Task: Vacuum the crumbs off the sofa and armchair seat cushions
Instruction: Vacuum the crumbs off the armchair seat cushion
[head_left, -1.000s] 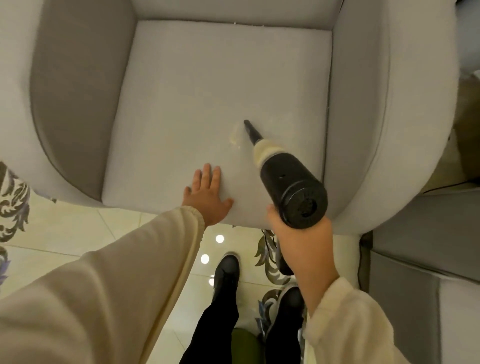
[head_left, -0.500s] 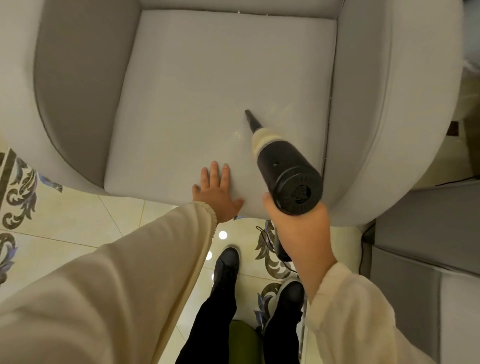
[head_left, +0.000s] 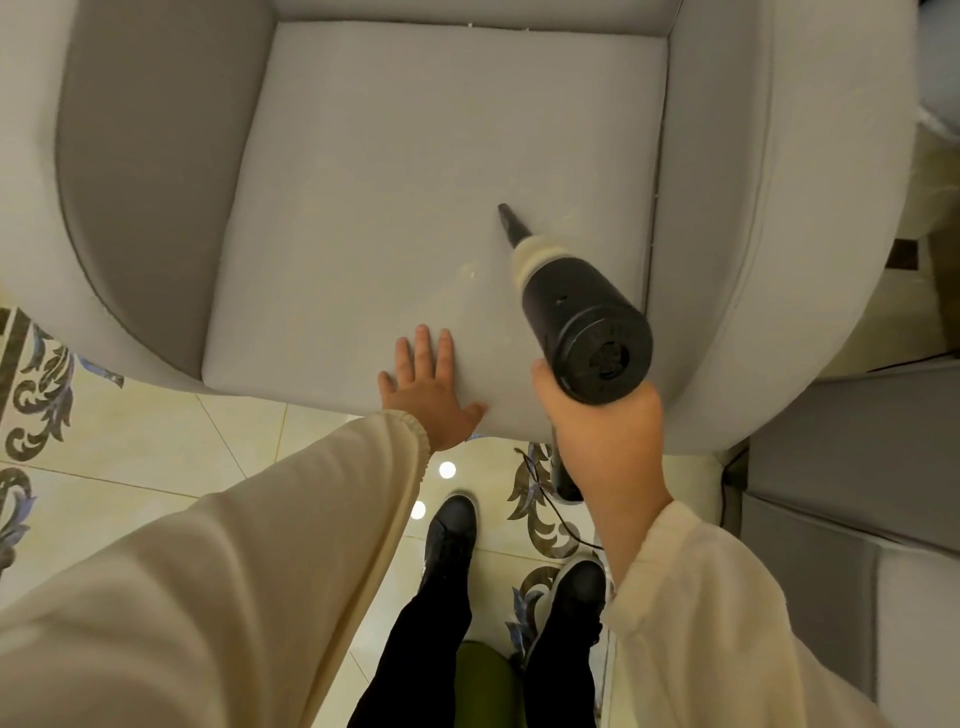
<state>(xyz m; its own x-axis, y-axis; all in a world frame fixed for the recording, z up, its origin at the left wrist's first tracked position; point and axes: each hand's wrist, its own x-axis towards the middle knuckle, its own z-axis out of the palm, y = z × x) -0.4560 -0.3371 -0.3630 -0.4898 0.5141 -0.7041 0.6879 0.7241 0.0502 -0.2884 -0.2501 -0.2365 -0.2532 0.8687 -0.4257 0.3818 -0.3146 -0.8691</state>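
Note:
A pale grey armchair seat cushion (head_left: 395, 171) fills the upper middle of the head view. My right hand (head_left: 605, 431) grips the handle of a black handheld vacuum (head_left: 587, 317). Its narrow black nozzle (head_left: 510, 223) points at the cushion's right half. A few tiny pale crumbs (head_left: 470, 273) lie on the cushion just left of the vacuum body. My left hand (head_left: 428, 387) rests flat on the cushion's front edge, fingers straight and pointing away from me.
The armchair's darker left armrest (head_left: 150, 171) and pale right armrest (head_left: 769, 208) flank the cushion. A grey sofa edge (head_left: 852, 467) stands at the right. My black shoes (head_left: 452, 525) stand on glossy patterned tiles (head_left: 130, 447), where a thin cord (head_left: 545, 499) trails.
The vacuum nozzle has slid a little farther from me and to the right across the cushion, off the crumb patch. My left hand stays flat on the front edge.

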